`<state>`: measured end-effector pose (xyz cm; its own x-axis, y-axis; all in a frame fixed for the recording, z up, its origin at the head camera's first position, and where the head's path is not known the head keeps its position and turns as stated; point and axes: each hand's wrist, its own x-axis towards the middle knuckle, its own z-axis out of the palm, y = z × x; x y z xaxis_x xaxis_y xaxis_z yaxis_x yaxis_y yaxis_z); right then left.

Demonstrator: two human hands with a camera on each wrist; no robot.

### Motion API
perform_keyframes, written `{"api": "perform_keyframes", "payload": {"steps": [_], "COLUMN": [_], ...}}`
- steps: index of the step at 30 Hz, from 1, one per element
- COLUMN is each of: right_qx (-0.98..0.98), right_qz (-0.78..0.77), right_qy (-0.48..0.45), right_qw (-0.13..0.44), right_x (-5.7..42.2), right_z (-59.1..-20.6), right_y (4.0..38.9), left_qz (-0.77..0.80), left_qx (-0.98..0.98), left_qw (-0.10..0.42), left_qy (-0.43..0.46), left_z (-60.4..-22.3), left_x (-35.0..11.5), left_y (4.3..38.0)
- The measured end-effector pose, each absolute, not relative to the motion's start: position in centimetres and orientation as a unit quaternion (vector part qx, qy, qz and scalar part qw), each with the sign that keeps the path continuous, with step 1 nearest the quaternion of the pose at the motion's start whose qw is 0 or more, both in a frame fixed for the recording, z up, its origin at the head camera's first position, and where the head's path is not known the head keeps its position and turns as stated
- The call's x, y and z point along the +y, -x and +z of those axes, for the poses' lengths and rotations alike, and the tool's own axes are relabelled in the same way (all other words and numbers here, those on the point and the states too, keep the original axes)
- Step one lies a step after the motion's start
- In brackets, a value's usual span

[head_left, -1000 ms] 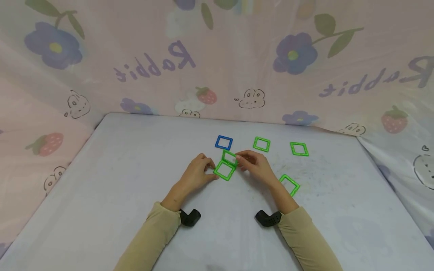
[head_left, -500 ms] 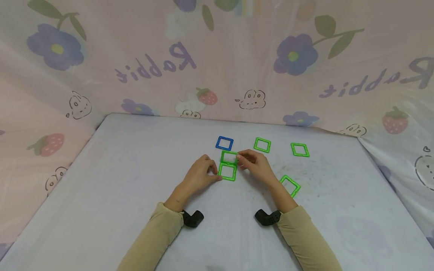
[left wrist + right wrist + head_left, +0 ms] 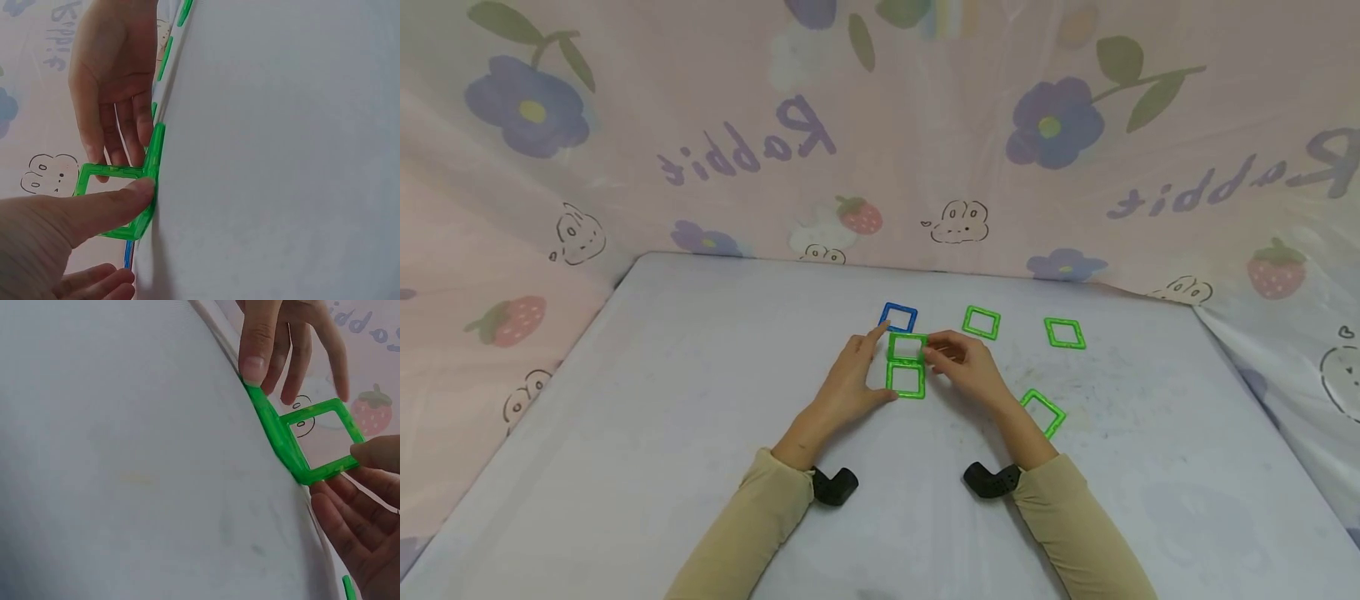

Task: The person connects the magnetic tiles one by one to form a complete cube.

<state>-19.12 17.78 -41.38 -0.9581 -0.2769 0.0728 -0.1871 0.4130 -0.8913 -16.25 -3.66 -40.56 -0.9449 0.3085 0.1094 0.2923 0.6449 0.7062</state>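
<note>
Two green square magnetic tiles with hollow middles are joined along an edge in the head view. One, the flat tile [image 3: 923,382], lies on the table; the other, the raised tile [image 3: 908,336], stands up from its far edge. My right hand [image 3: 968,367] pinches the raised tile's right side between thumb and fingers. The thumb of my left hand [image 3: 848,385] touches the flat tile's near left corner. Its forefinger stretches forward to a blue square tile [image 3: 903,307] just behind the pair. In the right wrist view, the raised tile [image 3: 328,470] tilts away from the flat one.
Behind and to the right on the white table [image 3: 647,400] lie a green square tile [image 3: 985,311] and another green tile [image 3: 1063,320]. A further green tile [image 3: 1050,402] is partly covered by my right forearm. A printed curtain [image 3: 880,167] borders the table's back.
The joined green tiles have turned to line up straight. My left hand has shifted right and forward, its fingers straightening from the flat tile's side toward the blue tile. The right hand keeps its hold.
</note>
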Motion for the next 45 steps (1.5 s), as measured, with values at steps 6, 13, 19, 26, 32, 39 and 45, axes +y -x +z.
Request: {"api": "perform_keyframes", "payload": {"steps": [6, 13, 19, 26, 32, 39, 45], "right_qx": [0.835, 0.838, 0.865, 0.852, 0.880, 0.911, 0.919], "right_qz": [-0.529, -0.526, -0.497, -0.523, -0.474, -0.410, -0.390], "right_qy": [0.141, 0.132, 0.068, -0.020, -0.019, -0.038, -0.051], "right_qw": [0.053, 0.067, 0.024, -0.004, -0.034, -0.008, 0.005], "right_x": [17.4, 17.5, 18.6, 19.6, 20.5, 21.2, 21.5], "right_z": [-40.0, -39.0, -40.6, -40.6, -40.6, -40.9, -41.1], "right_y": [18.6, 18.2, 19.7, 20.9, 22.0, 22.5, 23.0], "left_qz": [0.392, 0.387, 0.387, 0.391, 0.386, 0.387, 0.392], "left_qx": [0.901, 0.902, 0.903, 0.901, 0.903, 0.903, 0.901], "left_qw": [0.021, 0.027, 0.029, 0.035, 0.028, 0.040, 0.038], "left_qy": [-0.184, -0.189, -0.186, -0.184, -0.186, -0.182, -0.182], "left_z": [-40.8, -41.0, -40.9, -41.1, -41.2, -40.9, -40.9], "left_x": [-3.8, -4.0, -3.9, -3.8, -3.9, -3.9, -3.9], "left_y": [16.5, 16.5, 16.4, 16.2, 16.2, 16.0, 15.9]}}
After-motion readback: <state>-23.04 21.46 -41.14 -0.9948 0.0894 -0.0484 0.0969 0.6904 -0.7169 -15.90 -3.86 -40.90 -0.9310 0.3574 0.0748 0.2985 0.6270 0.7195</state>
